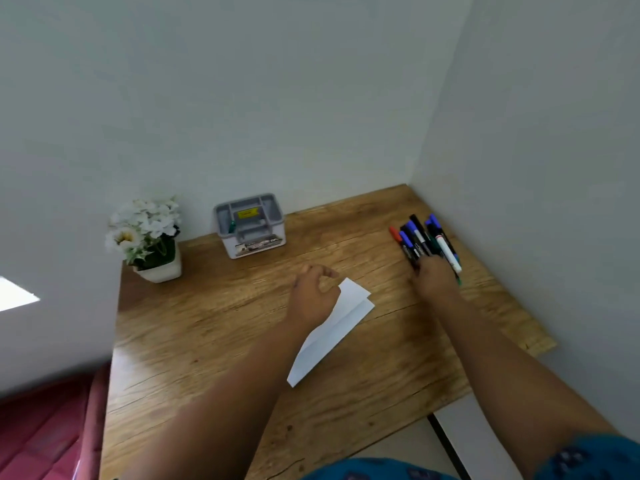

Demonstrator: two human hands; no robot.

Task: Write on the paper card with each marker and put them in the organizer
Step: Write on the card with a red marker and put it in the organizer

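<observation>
We're at pick step: right hand point(434, 277) grip on marker pile point(424, 242), counter's 2 o'clock. Left hand point(313, 297) loosely curled, holding nothing, over paper card point(341, 322). Next: single out one marker. Organizer point(250, 225) at 11 o'clock.

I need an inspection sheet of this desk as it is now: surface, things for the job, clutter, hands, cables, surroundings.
Surface: wooden desk in a corner, grain and dark cracks visible.
Job's things: folded white paper card lies mid-desk; bundle of markers lies at the right, with blue, red and black caps; grey organizer stands at the back with one green marker in it.
Clutter: white flower pot at the back left.
Hands: left hand loosely curled over the card, holding nothing; right hand reaches the markers, grip hidden.
Cables: nothing seen.
Surroundings: pale walls; red fabric at lower left.
</observation>
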